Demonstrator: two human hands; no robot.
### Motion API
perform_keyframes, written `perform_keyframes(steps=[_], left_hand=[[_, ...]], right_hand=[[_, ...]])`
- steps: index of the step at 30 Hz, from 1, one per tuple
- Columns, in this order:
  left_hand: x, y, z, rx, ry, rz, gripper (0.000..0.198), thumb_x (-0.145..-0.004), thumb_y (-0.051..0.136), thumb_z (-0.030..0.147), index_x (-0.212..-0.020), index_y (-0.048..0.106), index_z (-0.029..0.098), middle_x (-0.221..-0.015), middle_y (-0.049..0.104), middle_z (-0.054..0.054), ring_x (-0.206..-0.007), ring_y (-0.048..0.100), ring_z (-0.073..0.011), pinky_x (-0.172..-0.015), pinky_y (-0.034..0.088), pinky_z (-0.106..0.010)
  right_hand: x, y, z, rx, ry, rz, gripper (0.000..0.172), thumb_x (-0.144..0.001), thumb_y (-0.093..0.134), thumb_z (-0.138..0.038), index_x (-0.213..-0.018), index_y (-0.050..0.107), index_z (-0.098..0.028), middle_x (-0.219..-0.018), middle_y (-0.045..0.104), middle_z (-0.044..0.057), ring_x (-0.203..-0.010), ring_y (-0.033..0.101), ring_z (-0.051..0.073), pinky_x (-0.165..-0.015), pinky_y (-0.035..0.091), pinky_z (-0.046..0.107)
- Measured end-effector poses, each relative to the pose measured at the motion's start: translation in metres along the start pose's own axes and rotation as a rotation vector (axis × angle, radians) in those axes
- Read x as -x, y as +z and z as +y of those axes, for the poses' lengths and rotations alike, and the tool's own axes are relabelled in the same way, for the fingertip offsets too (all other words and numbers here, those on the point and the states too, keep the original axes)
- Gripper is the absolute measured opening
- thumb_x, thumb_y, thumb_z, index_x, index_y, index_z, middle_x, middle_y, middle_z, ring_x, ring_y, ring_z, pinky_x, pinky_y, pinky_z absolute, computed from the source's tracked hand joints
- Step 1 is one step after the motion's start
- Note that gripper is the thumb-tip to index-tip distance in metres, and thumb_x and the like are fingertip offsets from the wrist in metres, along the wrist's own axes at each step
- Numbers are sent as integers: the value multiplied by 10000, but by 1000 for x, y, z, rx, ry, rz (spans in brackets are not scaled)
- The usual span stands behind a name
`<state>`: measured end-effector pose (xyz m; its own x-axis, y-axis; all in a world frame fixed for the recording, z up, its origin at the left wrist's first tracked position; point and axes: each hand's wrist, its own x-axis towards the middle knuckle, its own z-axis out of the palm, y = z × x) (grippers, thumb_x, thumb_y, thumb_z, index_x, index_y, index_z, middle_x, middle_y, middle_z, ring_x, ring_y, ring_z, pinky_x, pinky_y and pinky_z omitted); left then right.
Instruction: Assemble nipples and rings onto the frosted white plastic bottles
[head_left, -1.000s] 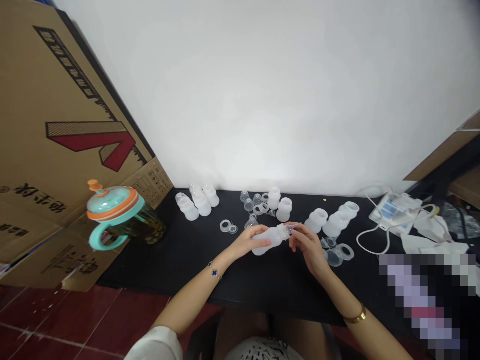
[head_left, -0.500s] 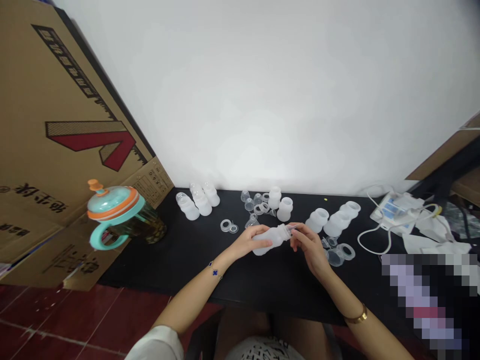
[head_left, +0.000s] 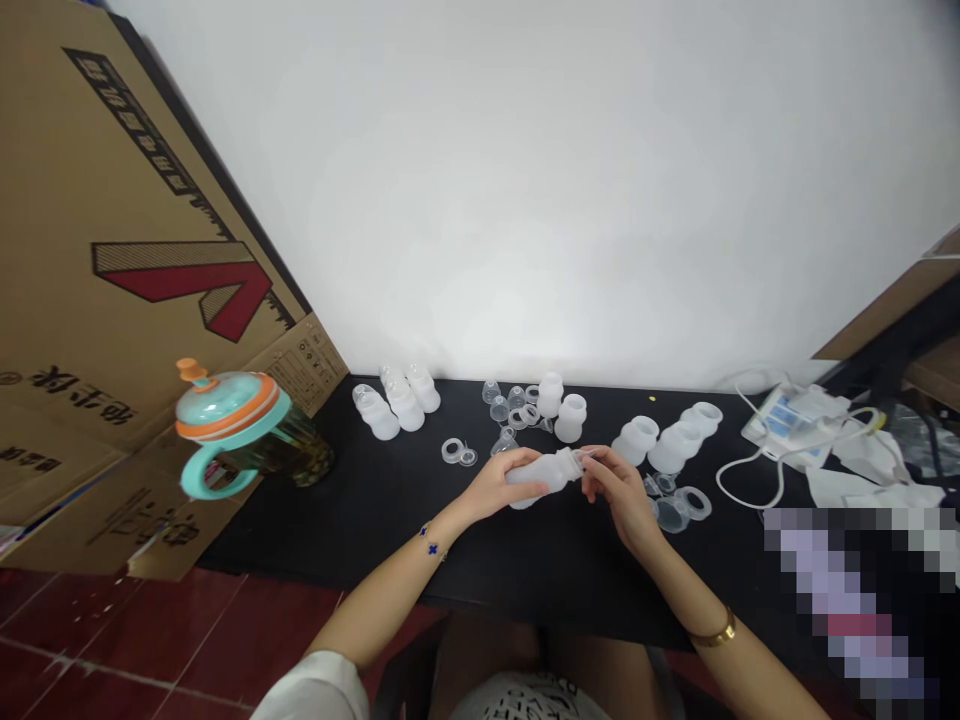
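A whitish baby bottle [head_left: 546, 472] lies tilted in my left hand [head_left: 506, 482], its neck pointing right. The fingers of that hand are wrapped round the bottle body. At the bottle's mouth, my right hand [head_left: 616, 490] pinches a clear nipple [head_left: 586, 454], mostly hidden by the fingertips. Loose rings and nipples [head_left: 517, 405] lie just beyond my hands, with two open bottles [head_left: 572, 417] standing beside them. More open bottles [head_left: 639, 440] stand right of my right hand, near clear rings and domed caps [head_left: 675, 510].
Capped bottles [head_left: 406, 405] stand at the back left of the black table [head_left: 322, 540]. A large teal-lidded jug [head_left: 247, 425] is at the left by a cardboard box [head_left: 112, 330]. White cables and a device [head_left: 787, 420] lie at the right. A wall rises behind.
Both hands stay nearly in place, with the bottle still held between them. My right fingertips have shifted very slightly at the bottle's mouth.
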<state>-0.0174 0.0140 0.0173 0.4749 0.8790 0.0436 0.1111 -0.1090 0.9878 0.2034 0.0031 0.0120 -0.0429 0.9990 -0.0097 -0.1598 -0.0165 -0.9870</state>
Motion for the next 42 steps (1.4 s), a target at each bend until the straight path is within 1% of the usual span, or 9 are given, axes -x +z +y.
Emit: perform_keyframes(steps=[4, 8, 19, 25, 30, 35, 38, 40, 42], left_hand=[[3, 3, 3, -214, 77, 101, 462, -768, 760, 458, -1124, 671, 177, -1015, 711, -56, -886, 644, -223, -769, 472, -291], [6, 6, 5, -373, 142, 166, 483, -774, 762, 434, -1183, 650, 203, -1117, 710, -65, -986, 657, -247, -867, 473, -326], [5, 6, -4, -489, 240, 277, 523, -739, 796, 422, -1213, 653, 254, -1213, 702, -62, -1089, 656, -272, -999, 472, -391], [5, 6, -6, -542, 276, 270, 532, -759, 784, 424, -1243, 636, 260, -1225, 697, -62, -1105, 647, -269, -1015, 466, -406], [5, 6, -7, -567, 301, 273, 532, -766, 779, 432, -1246, 635, 256, -1222, 700, -65, -1100, 651, -265, -1010, 471, -400], [5, 5, -4, -494, 254, 240, 533, -757, 786, 450, -1225, 649, 236, -1210, 706, -62, -1070, 668, -252, -976, 485, -361], [4, 4, -1, -410, 202, 211, 506, -759, 781, 446, -1194, 667, 215, -1169, 720, -62, -1021, 678, -247, -918, 496, -336], [3, 3, -1, -351, 167, 189, 486, -762, 775, 448, -1170, 680, 202, -1126, 728, -60, -982, 677, -243, -868, 500, -317], [1, 2, -1, -281, 128, 163, 472, -764, 771, 451, -1146, 692, 185, -1078, 731, -60, -941, 671, -238, -812, 497, -297]], right_hand=[[0, 1, 0, 2, -1, 16, 331, -790, 745, -504, -885, 668, -196, -548, 564, -22, -499, 487, 142, -473, 382, 259], [-1, 1, 0, 21, -2, 29, 335, -797, 738, -512, -876, 662, -196, -548, 572, -21, -493, 493, 139, -471, 384, 258], [-3, 1, 4, 40, 7, 33, 343, -803, 733, -531, -824, 655, -197, -526, 569, -26, -471, 494, 128, -452, 376, 243], [-3, 1, 5, 33, 15, 28, 343, -796, 737, -528, -797, 646, -197, -524, 553, -25, -489, 501, 136, -451, 376, 238], [-3, 0, 5, 46, 8, 15, 337, -826, 716, -518, -761, 641, -197, -531, 550, -20, -494, 493, 136, -455, 373, 240], [-2, 0, 6, 7, 1, -6, 338, -845, 712, -494, -719, 613, -197, -547, 553, -18, -505, 501, 130, -462, 382, 235], [-2, 0, 6, -79, 0, 1, 281, -829, 739, -469, -833, 632, -209, -590, 555, -32, -505, 511, 123, -451, 383, 225], [-2, 0, 6, -113, 5, -8, 279, -823, 749, -451, -937, 652, -216, -628, 565, -33, -511, 520, 119, -450, 387, 222], [-1, 0, 6, -129, 9, -31, 286, -820, 753, -436, -979, 673, -213, -661, 571, -26, -520, 520, 115, -451, 389, 222]])
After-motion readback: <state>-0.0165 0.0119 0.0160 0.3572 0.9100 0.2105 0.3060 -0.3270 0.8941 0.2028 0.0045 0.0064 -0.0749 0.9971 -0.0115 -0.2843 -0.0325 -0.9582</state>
